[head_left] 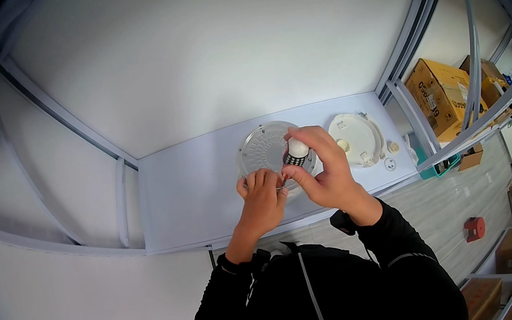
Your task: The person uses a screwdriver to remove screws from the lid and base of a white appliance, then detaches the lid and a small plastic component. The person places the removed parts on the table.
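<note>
My right hand (pixel 331 182) grips what looks like a short screwdriver (pixel 296 154), with a white rounded end and a black chequered band. Its lower end slants down to the left, toward the fingertips of my left hand (pixel 263 201). Those fingers are curled and pressed together at the near rim of a round clear lamp cover (pixel 262 145), which has a ribbed pattern and small dots along its edge. What the left fingers pinch is hidden. Both hands cover the near part of the cover.
Right of the cover lies a round white lamp base (pixel 357 136) on the pale bench (pixel 189 195). A small beige round piece (pixel 393 147) and a white disc (pixel 390 164) sit beside it. Metal frame posts (pixel 411 27) stand at the sides. Cardboard boxes (pixel 440 98) and a red stool (pixel 474 229) are further right.
</note>
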`<state>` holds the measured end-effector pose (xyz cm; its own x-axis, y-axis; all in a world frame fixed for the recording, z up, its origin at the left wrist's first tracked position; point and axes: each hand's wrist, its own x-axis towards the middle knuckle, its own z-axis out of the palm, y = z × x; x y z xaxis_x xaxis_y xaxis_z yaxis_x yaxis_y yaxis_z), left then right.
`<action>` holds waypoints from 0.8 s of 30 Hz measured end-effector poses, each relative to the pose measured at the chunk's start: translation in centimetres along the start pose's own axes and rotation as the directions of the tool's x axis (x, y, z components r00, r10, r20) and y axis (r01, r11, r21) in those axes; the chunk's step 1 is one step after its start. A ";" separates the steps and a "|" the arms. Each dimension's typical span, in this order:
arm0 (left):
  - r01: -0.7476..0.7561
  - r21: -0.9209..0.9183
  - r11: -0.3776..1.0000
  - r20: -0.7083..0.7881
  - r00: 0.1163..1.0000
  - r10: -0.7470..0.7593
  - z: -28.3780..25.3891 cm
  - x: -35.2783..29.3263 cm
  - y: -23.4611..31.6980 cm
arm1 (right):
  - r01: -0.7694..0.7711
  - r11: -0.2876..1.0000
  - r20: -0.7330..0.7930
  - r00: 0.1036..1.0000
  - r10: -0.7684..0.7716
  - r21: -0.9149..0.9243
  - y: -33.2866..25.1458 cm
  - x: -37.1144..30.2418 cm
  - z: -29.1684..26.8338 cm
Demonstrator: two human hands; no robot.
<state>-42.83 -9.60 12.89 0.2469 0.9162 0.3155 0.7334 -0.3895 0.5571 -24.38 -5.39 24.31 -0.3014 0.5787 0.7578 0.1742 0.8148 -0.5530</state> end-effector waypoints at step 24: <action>0.055 0.031 0.998 -0.125 0.991 -0.051 -1.3 -0.8 -0.5 | 0.039 0.995 -0.207 0.977 -0.058 -0.095 3.1 -1.3 -2.4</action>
<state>-44.19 -10.30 13.30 0.1280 0.9159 0.3805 0.7652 -0.3353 0.5496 -21.19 -3.57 22.48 -0.1105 0.5253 0.8437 0.2503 0.8362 -0.4879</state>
